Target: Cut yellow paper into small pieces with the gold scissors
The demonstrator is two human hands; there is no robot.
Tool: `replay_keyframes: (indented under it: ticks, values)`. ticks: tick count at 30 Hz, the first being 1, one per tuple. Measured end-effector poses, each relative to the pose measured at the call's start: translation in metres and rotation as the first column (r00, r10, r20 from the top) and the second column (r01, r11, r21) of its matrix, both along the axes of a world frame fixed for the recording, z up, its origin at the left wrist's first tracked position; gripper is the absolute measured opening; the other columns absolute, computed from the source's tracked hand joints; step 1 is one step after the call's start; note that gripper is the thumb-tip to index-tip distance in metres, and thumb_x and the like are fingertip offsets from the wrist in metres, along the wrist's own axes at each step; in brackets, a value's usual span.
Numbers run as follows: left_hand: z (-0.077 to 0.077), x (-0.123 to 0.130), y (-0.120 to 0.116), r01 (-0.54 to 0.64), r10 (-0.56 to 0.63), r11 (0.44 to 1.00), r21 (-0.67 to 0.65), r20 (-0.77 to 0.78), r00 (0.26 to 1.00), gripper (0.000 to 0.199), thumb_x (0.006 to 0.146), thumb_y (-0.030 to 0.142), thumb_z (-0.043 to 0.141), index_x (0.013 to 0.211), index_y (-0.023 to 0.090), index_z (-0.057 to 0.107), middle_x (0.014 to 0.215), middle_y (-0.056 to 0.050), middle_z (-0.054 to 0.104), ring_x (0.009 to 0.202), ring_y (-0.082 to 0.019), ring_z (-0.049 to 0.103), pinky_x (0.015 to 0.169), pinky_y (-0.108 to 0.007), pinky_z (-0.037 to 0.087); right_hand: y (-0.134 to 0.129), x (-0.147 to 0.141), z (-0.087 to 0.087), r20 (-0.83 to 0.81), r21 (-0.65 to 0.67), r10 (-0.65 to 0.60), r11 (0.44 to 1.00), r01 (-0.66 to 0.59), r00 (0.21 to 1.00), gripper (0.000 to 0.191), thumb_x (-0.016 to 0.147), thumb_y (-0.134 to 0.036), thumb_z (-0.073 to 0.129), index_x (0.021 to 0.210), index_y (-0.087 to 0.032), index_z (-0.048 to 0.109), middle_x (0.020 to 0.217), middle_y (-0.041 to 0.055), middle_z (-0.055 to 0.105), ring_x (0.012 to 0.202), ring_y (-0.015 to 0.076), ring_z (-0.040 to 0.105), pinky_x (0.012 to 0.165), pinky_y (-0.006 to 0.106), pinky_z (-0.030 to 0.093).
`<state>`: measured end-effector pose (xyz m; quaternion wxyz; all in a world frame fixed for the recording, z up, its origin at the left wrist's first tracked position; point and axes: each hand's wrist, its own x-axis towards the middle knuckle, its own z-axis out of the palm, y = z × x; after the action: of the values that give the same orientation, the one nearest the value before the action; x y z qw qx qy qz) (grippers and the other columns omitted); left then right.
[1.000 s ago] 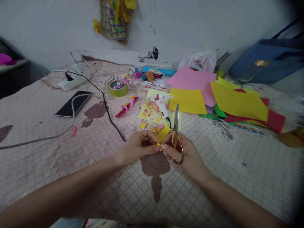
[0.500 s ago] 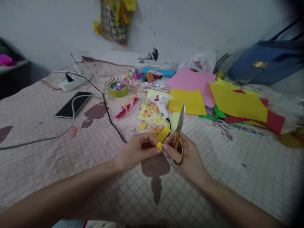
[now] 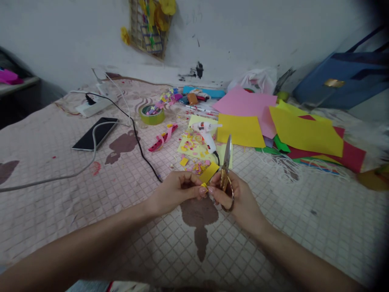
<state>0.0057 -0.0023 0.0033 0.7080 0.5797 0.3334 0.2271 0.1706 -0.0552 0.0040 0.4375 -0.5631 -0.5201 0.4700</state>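
Near the centre, my left hand (image 3: 179, 190) pinches a small yellow paper piece (image 3: 204, 185) between thumb and finger. My right hand (image 3: 232, 192) touches the same piece with its fingertips. Gold-handled scissors (image 3: 226, 174) sit in my right hand, their blades pointing up and away. A yellow paper strip (image 3: 209, 173) lies just beyond my fingertips. Behind it is a white glue gun (image 3: 207, 136) on pale yellow paper (image 3: 193, 151) scattered with pink and yellow scraps. A small yellow square (image 3: 184, 162) rests left of the strip.
A phone (image 3: 95, 134), a power strip (image 3: 95, 106) and cables are at the left. Green tape (image 3: 152, 115) and a decorated pink clip-like strip (image 3: 163, 138) lie mid-table. Coloured sheets (image 3: 306, 129), white string (image 3: 282, 164) and a blue bag (image 3: 340, 81) are at the right.
The small yellow piece now looks narrower between my fingertips, which have drawn closer together. The scissors have tilted slightly to the left and stand more upright.
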Motion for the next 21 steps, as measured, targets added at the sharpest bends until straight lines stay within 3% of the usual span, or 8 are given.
replay_keyframes:
  ticks: [11,21]
  values:
    - [0.0005,-0.0014,0.0008,0.004,-0.006,0.999,-0.054,-0.03,1.0,0.014,0.07,0.025,0.068,0.069,0.011,0.062,0.063,0.0,0.062,0.056,-0.007,0.055,0.055,-0.017,0.041,-0.0032,-0.0013,0.0025,-0.03,-0.051,0.032,0.998,-0.034,0.999,0.014,0.073,-0.028,0.059,0.076,-0.021,0.046,0.062,-0.0037,0.05,0.053,0.0114,0.047,0.049,0.024,0.04]
    - [0.0023,-0.0012,0.0012,-0.02,0.018,1.0,-0.024,-0.095,0.995,0.014,0.067,0.021,0.07,0.065,0.011,0.061,0.058,0.001,0.061,0.052,-0.005,0.052,0.049,-0.015,0.038,-0.0024,-0.0009,0.0018,-0.096,-0.056,0.051,0.997,-0.056,0.994,0.016,0.074,-0.03,0.06,0.077,-0.021,0.048,0.061,-0.0045,0.05,0.05,0.0103,0.047,0.046,0.023,0.039]
